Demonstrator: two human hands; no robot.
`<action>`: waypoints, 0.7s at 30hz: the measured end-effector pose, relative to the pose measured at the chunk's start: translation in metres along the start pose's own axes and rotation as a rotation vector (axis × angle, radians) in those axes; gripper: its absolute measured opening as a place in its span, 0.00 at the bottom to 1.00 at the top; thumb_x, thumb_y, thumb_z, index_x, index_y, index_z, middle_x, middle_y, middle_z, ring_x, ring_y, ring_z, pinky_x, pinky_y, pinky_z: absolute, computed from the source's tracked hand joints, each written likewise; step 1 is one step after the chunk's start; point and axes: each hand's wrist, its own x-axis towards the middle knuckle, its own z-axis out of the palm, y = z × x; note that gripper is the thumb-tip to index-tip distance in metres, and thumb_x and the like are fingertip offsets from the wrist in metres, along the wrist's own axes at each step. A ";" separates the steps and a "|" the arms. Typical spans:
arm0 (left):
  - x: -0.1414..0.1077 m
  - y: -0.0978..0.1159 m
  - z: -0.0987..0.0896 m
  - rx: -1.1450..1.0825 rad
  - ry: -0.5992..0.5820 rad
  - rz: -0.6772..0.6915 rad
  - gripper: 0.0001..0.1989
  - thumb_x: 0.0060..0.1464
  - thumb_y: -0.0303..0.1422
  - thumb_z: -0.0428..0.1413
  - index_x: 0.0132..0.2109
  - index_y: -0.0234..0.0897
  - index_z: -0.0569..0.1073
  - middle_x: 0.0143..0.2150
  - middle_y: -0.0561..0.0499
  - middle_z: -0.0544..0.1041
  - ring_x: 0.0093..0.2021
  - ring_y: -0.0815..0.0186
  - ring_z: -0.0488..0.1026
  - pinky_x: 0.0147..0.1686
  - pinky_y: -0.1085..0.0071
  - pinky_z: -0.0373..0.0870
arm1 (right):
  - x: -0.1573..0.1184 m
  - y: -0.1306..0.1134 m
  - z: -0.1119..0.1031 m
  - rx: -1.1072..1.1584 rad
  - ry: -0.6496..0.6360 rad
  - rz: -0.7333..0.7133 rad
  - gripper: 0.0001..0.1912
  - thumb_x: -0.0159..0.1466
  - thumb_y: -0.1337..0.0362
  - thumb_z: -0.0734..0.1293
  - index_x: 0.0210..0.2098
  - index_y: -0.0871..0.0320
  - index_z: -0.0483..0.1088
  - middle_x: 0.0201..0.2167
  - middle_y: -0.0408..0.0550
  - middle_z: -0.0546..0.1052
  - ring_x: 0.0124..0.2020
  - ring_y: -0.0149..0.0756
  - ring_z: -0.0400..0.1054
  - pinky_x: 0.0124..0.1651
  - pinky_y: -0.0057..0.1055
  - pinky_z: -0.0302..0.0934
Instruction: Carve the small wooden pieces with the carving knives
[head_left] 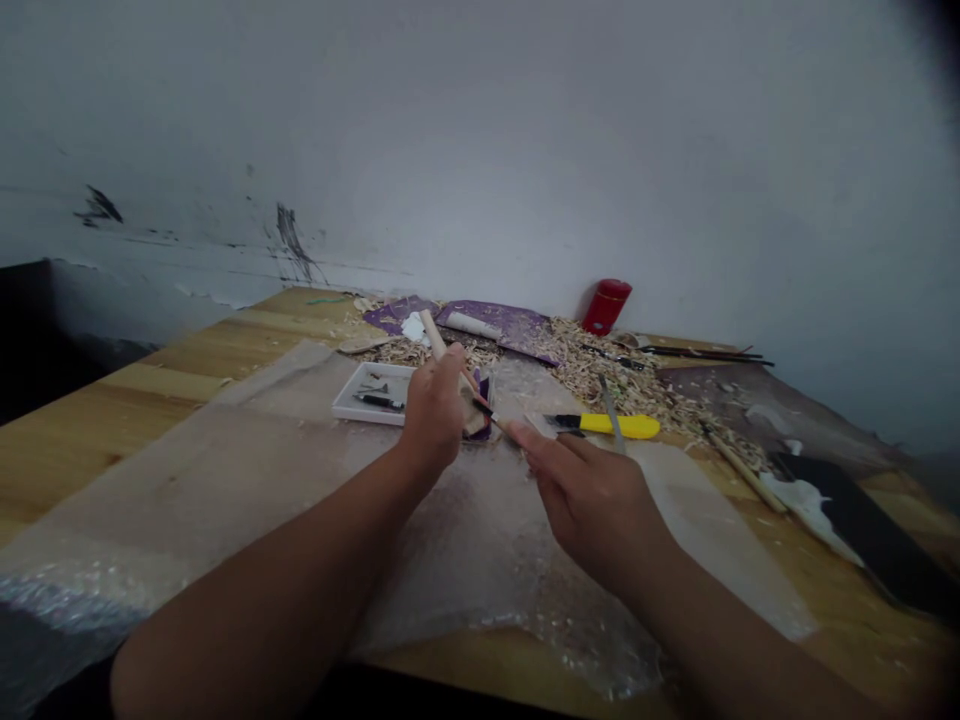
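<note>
My left hand (439,405) is closed around a pale wooden stick (433,333), whose upper end points away from me and to the left. In my right hand (589,490) is a slim tool with a dark tip (486,410), pinched between the fingers. Its tip is at the lower part of the stick, beside my left fingers; whether they touch I cannot tell, nor whether it is a brush or a blade. Beneath the hands stands a small container with purple edges (484,430), mostly hidden. A yellow utility knife (619,426) lies just beyond my right hand, with a thin grey metal rod (610,405) across it.
A white tray (346,408) holding a black pen-like piece (379,401) sits left of my hands. Wood shavings (592,365) and purple sheets (517,318) cover the back. A red case (607,305) leans by the wall. Brushes (705,353) and a black slab (862,525) lie right. Clear plastic wrap (247,470) covers the table.
</note>
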 end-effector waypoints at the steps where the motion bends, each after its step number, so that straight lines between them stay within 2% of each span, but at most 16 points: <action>1: 0.000 -0.002 0.000 0.008 0.005 0.005 0.18 0.51 0.43 0.45 0.19 0.38 0.59 0.12 0.56 0.59 0.12 0.72 0.56 0.12 0.75 0.57 | 0.000 -0.001 0.000 -0.004 0.002 0.005 0.21 0.60 0.71 0.55 0.52 0.57 0.63 0.27 0.49 0.73 0.27 0.33 0.67 0.29 0.29 0.60; 5: -0.001 -0.010 0.001 0.049 0.032 0.071 0.19 0.51 0.45 0.45 0.21 0.38 0.61 0.13 0.55 0.63 0.13 0.71 0.60 0.14 0.75 0.59 | 0.000 -0.007 0.001 0.001 -0.006 0.051 0.21 0.60 0.71 0.55 0.52 0.58 0.64 0.28 0.50 0.74 0.28 0.35 0.69 0.29 0.30 0.62; 9: -0.005 -0.012 0.000 0.072 0.060 0.117 0.19 0.52 0.46 0.44 0.22 0.38 0.62 0.14 0.54 0.66 0.15 0.72 0.61 0.16 0.75 0.60 | 0.001 -0.013 0.003 0.094 0.031 0.102 0.20 0.60 0.71 0.55 0.51 0.58 0.64 0.33 0.52 0.76 0.33 0.37 0.70 0.34 0.34 0.65; 14: 0.000 -0.016 -0.001 0.039 0.052 0.142 0.19 0.52 0.46 0.44 0.23 0.37 0.63 0.14 0.54 0.66 0.15 0.71 0.62 0.16 0.75 0.59 | 0.004 -0.011 0.007 0.260 0.071 0.138 0.18 0.61 0.70 0.55 0.49 0.54 0.65 0.39 0.47 0.75 0.37 0.34 0.70 0.39 0.33 0.65; 16: 0.003 -0.019 -0.001 0.004 0.039 0.122 0.18 0.51 0.47 0.45 0.23 0.38 0.62 0.14 0.55 0.64 0.14 0.71 0.61 0.14 0.75 0.59 | 0.005 -0.010 0.008 0.224 0.062 0.126 0.19 0.61 0.70 0.55 0.50 0.54 0.64 0.38 0.48 0.76 0.36 0.34 0.70 0.38 0.33 0.65; 21: 0.006 -0.018 0.000 -0.018 -0.025 0.069 0.17 0.50 0.47 0.46 0.23 0.38 0.61 0.14 0.57 0.60 0.12 0.72 0.58 0.11 0.75 0.58 | 0.005 -0.008 0.009 -0.059 -0.018 0.057 0.22 0.60 0.71 0.54 0.53 0.57 0.63 0.25 0.50 0.73 0.26 0.34 0.68 0.28 0.30 0.61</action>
